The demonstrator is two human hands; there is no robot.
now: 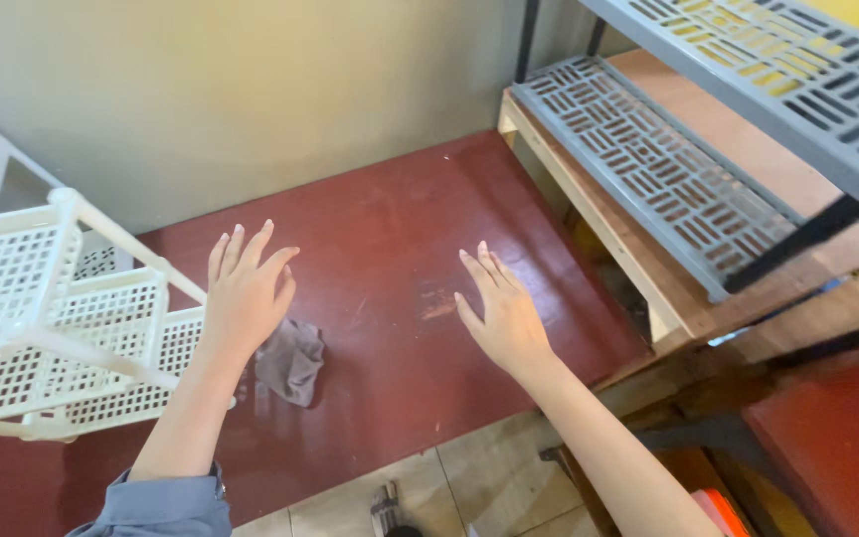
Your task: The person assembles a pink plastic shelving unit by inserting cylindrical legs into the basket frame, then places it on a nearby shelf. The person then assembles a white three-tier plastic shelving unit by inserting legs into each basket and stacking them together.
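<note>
Both hands were open and held nothing. The left hand hovered with fingers spread over the dark red tabletop, its palm just above and partly covering the upper left edge of a crumpled grey cloth; whether the palm actually touched the cloth could not be told from this angle. The right hand was flat, fingers together and pointing away, well apart from the cloth over a scuffed, paler patch of the surface.

The cloth lay bunched on the tabletop near its front edge, just beside a white plastic basket rack. It looked soft, thin and light, likely to fold and drag rather than slide as one piece, so a pinch on the raised bunched middle would probably hold it best. It seemed in no way fragile.

The tabletop was smooth and slightly glossy, with worn streaks. The rack was stiff white lattice with square holes and round posts. To the right, grey plastic slatted shelves with black posts stood over a pale wooden frame. Beige floor tiles showed below
</note>
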